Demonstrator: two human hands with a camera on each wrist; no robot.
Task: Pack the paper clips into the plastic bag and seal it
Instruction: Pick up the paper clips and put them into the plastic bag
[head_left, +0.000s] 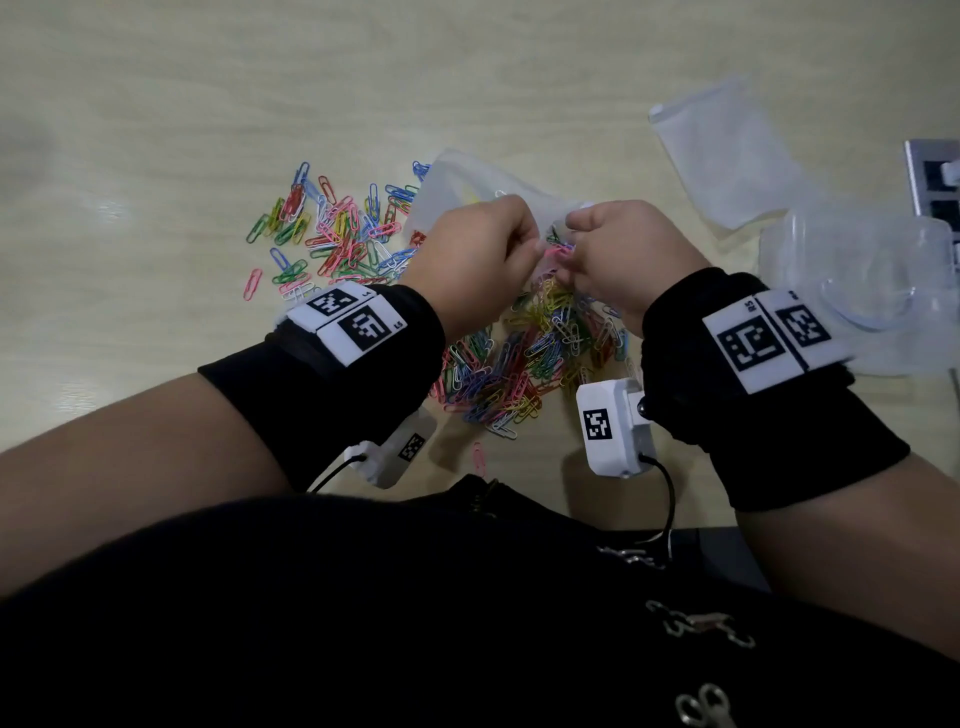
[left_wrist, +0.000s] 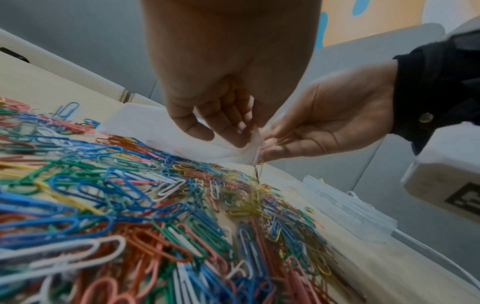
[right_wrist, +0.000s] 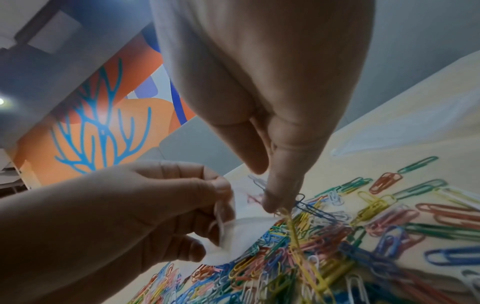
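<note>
The left hand pinches the plastic bag mouth; the right hand pinches paper clips mid-tabletop, near its front edge.

- You had two hands in view: one left hand and one right hand.
- You had two plastic bags: one bag at your hands and one spare bag lying well apart to the right.
- You had one clear plastic box at the right edge.
- The paper clips were too many and too tangled to count; they lay in two loose heaps.
- One pink clip lay apart at the left.
</note>
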